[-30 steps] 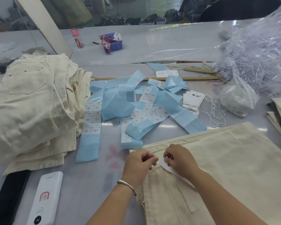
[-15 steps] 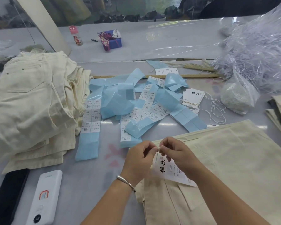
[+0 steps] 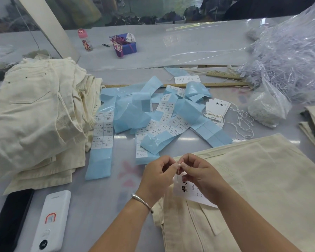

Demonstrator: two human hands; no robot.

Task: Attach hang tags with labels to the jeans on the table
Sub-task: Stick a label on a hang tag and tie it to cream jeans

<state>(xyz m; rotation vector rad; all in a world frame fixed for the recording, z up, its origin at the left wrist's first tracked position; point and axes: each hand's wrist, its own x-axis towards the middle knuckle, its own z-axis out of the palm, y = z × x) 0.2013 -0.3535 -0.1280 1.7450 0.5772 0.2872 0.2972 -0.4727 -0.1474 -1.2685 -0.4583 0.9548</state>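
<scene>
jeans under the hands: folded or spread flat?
Spread flat: the jeans lie as a single layer across the table, unlike the folded stack on the left.

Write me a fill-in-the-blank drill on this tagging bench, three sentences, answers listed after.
1. Both hands, left hand and right hand, pinch the thin white ____ of the hang tag.
2. The bracelet sits on the ____ wrist.
3. The white power bank lies just to the ____ of the black phone.

Missing words: string; left; right
</scene>
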